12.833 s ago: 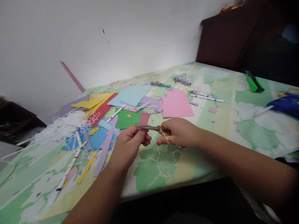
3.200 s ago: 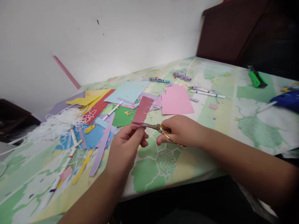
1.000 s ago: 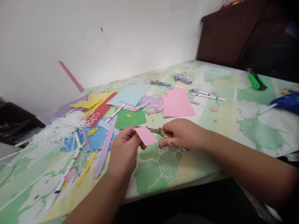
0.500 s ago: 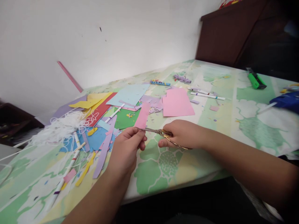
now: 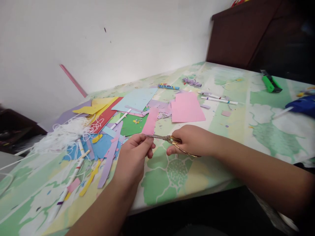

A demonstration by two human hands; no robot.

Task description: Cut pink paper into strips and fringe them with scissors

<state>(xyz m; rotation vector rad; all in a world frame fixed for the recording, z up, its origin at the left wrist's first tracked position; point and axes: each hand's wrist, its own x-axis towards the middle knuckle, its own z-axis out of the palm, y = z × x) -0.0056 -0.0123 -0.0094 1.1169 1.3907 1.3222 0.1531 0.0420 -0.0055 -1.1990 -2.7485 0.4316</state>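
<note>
Since one second ago, the pink strip (image 5: 150, 121) has turned over: it was hanging toward the person, and now it points away, its side partly covering the green paper (image 5: 133, 127) in this view. Some cutting seems already done, because small notches show along the right edge of the strip. Its left part looks whole, and the strip remains in one piece. How much of the edge is left to cut I cannot say, since the near end is hidden by the fingers.

Left hand (image 5: 134, 147) is closed in a pinch, with the near end of the strip between thumb and fingers. Right hand (image 5: 190, 139) is curled around the handles of the scissors (image 5: 169, 139). Their blades lie across the strip, just beside the left fingertips; they look almost together, but they are too thin to be sure. Both hands are above the near side of the surface (image 5: 157, 186).
</note>
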